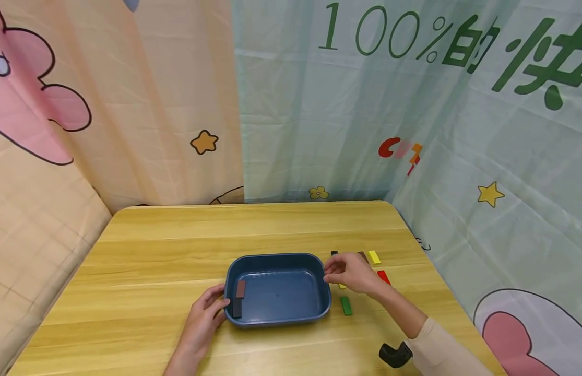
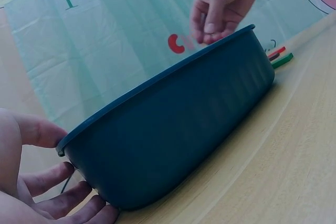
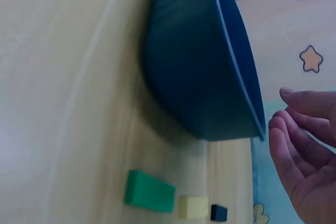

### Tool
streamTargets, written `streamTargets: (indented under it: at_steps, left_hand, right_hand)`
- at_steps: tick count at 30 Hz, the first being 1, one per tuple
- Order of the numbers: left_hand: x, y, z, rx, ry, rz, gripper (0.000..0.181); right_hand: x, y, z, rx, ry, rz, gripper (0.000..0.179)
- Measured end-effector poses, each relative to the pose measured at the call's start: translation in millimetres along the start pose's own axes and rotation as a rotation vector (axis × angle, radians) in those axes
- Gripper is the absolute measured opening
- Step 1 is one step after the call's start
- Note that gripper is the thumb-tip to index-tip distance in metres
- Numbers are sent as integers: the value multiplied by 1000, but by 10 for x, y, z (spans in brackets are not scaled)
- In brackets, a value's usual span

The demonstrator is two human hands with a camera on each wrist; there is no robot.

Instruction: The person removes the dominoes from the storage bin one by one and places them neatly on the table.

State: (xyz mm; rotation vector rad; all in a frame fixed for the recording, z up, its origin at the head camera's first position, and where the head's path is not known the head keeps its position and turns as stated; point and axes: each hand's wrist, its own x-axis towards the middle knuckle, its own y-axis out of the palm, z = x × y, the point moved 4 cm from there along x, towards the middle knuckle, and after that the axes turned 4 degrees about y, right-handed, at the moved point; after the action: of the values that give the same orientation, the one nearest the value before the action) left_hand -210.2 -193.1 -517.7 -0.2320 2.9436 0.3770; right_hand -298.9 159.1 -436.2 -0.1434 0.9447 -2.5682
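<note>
A dark blue plastic tub (image 1: 277,319) stands on the wooden table. Inside it, along the left wall, lie a brown block (image 1: 241,289) and a black block (image 1: 237,308). My left hand (image 1: 203,318) holds the tub's left end; in the left wrist view its thumb (image 2: 44,134) is at the rim and the other fingers lie against the outer wall. Over the right rim hovers my right hand (image 1: 352,272), fingers loosely bent. The right wrist view shows nothing between its thumb and fingers.
Right of the tub lie a green block (image 1: 346,306), a red block (image 1: 383,277), a yellow block (image 1: 374,257), a brown block (image 1: 363,256) and a black block (image 1: 334,253). Another, pale yellow block (image 3: 193,208) is partly covered by the right hand in the head view. Printed curtains (image 1: 314,104) hang behind the table.
</note>
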Motion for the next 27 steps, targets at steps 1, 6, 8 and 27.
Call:
streamTargets:
  at_steps: [1,6,8,27]
  left_hand:
    - [-1,0,-4,0,2,-1,46]
    - [-11,0,-12,5,4,-3,46]
    - [-17,2,-15,11,6,-2,46]
    - [-29,4,-25,17,-1,-16,45]
  right_hand:
    - [38,20,55,-11,-36,26,19]
    - [243,151,324,-32,-165,145,20]
    - [329,211,421,-42,-203,189,21]
    - [730,539,905,-27,-293,383,27]
